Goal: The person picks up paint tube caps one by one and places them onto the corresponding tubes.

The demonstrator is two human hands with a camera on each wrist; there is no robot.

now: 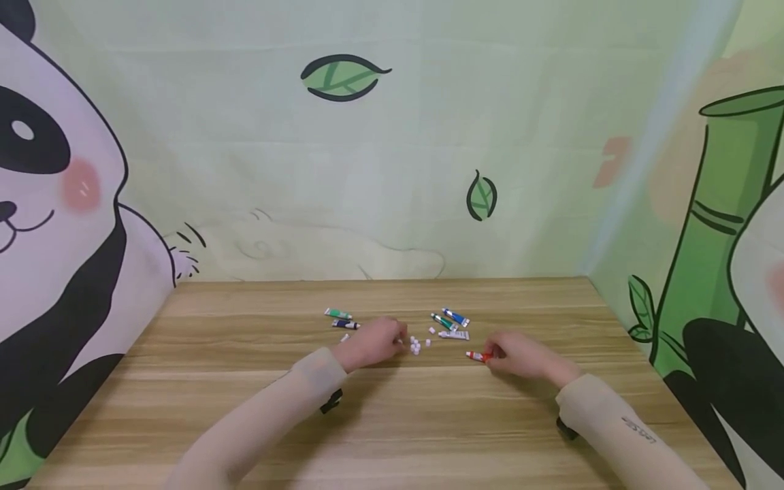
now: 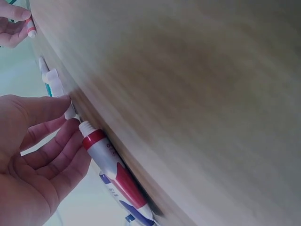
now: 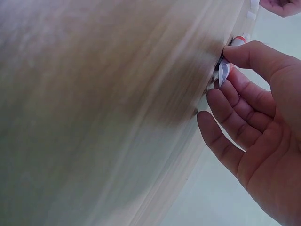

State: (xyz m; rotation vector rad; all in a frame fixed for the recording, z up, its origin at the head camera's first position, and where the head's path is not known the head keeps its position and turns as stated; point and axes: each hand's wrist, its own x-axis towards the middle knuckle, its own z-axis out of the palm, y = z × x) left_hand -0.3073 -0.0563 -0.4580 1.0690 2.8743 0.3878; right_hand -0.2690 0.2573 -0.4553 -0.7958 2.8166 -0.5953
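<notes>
My left hand (image 1: pixel 376 340) is over the middle of the table, with a small white cap (image 2: pixel 70 112) pinched between thumb and fingertips. Close beside its fingers, in the left wrist view, lies a crimson-and-silver paint tube (image 2: pixel 114 165) with a bare threaded neck; the hand mostly hides it from the head view. Several more white caps (image 1: pixel 416 347) are grouped to the right of this hand. My right hand (image 1: pixel 520 354) pinches the crimped end of an orange-red paint tube (image 1: pixel 476 356), its neck pointing left, low over the wood.
Behind the caps lie a teal tube (image 1: pixel 444 322), a blue tube (image 1: pixel 456 316) and a pale silver tube (image 1: pixel 454 335). A green tube (image 1: pixel 338 314) and a dark blue tube (image 1: pixel 345 324) are at the left. A printed cloth backdrop (image 1: pixel 392 170) stands behind the wooden table (image 1: pixel 416 435).
</notes>
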